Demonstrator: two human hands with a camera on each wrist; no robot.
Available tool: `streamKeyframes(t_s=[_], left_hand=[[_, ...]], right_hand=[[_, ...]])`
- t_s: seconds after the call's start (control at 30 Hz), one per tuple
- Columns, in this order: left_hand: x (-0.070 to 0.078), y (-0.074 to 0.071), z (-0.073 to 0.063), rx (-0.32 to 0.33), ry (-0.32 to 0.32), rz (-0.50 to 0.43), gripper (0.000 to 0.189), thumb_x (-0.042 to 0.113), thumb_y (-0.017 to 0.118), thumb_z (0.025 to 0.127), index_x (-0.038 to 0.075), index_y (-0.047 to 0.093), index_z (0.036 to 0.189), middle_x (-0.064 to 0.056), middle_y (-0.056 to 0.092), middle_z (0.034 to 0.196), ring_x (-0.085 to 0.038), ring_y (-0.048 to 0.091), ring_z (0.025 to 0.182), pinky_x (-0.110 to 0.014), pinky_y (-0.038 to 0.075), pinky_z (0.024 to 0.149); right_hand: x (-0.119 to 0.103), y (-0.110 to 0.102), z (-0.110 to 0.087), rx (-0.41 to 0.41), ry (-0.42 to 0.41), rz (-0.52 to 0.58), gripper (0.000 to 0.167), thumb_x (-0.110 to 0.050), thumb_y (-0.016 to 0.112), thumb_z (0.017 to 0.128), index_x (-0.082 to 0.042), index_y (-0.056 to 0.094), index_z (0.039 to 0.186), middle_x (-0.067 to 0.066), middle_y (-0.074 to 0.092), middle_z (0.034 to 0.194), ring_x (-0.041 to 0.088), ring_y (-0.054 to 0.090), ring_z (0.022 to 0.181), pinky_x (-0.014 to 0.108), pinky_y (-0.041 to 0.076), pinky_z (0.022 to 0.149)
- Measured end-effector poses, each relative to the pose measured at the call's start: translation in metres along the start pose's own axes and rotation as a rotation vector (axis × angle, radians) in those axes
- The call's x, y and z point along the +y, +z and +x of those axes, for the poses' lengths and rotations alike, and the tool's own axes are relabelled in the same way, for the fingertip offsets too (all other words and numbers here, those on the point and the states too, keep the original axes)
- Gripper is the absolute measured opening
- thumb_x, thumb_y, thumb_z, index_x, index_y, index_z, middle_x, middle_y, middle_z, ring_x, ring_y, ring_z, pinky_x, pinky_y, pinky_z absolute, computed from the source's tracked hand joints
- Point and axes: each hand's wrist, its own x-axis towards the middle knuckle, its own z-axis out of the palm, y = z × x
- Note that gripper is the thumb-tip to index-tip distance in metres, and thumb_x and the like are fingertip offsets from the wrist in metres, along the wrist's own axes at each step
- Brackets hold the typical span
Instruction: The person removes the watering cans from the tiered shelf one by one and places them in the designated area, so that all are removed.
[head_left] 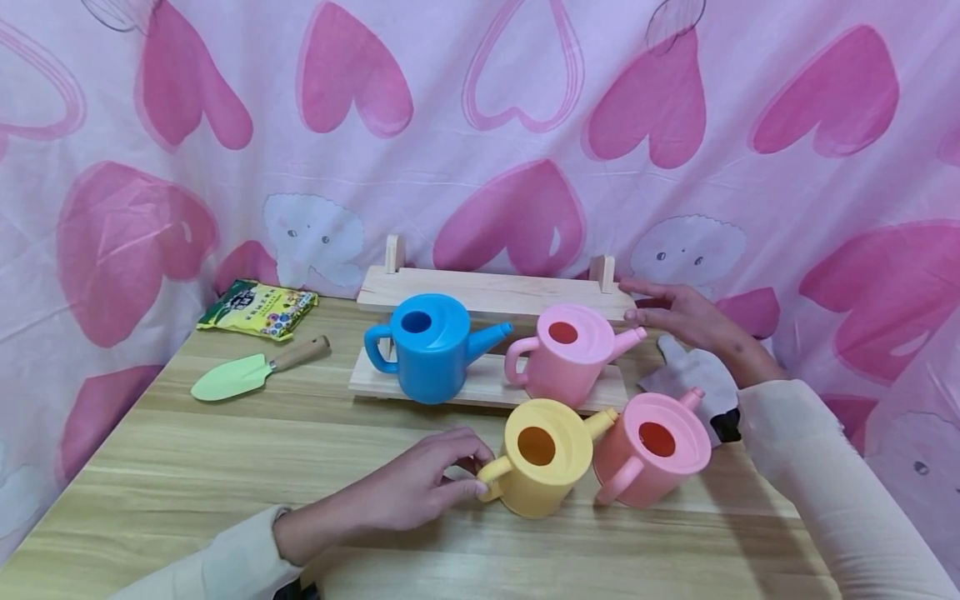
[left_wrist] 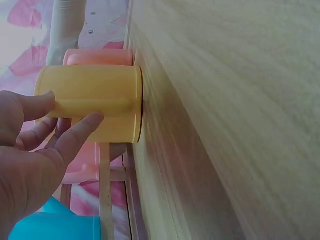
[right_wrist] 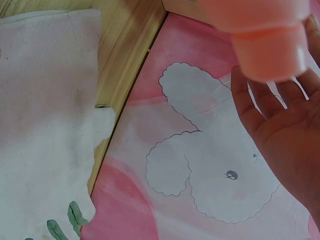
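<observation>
My left hand [head_left: 420, 483] pinches the handle of a yellow watering can [head_left: 546, 462], which stands upright before the shelf, spout pointing right. In the left wrist view, thumb and fingers [left_wrist: 82, 132] sit along that handle. Beside it on the right stands a salmon-pink watering can [head_left: 654, 454]. My right hand [head_left: 678, 312] reaches past it, fingers extended, fingertips right at the right end of the wooden shelf's upper board [head_left: 487, 292]. A blue watering can [head_left: 431, 354] and a light pink one [head_left: 567, 358] stand on the lower board [head_left: 375, 379], spouts to the right.
At the left lie a green trowel [head_left: 236, 377] with a wooden handle and a yellow-green packet [head_left: 258, 308]. Pale gloves [head_left: 701, 379] lie under my right forearm. A pink heart-patterned curtain [head_left: 525, 100] hangs behind the table [head_left: 187, 483].
</observation>
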Motion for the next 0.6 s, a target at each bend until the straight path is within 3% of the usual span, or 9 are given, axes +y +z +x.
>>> streamKeyframes(t_s=[0.6], left_hand=[[-0.0007, -0.0054, 0.0028, -0.054, -0.030, -0.014, 0.018, 0.019, 0.071, 0.100, 0.024, 0.067, 0.116, 0.010, 0.061, 0.113, -0.012, 0.059, 0.112, -0.025, 0.055, 0.090]], right_hand=[[-0.0007, -0.0001, 0.0002, 0.000, 0.024, 0.017, 0.068, -0.031, 0.073, 0.098, -0.018, 0.043, 0.158, 0.018, 0.039, 0.160, 0.044, 0.050, 0.135, 0.061, 0.048, 0.100]])
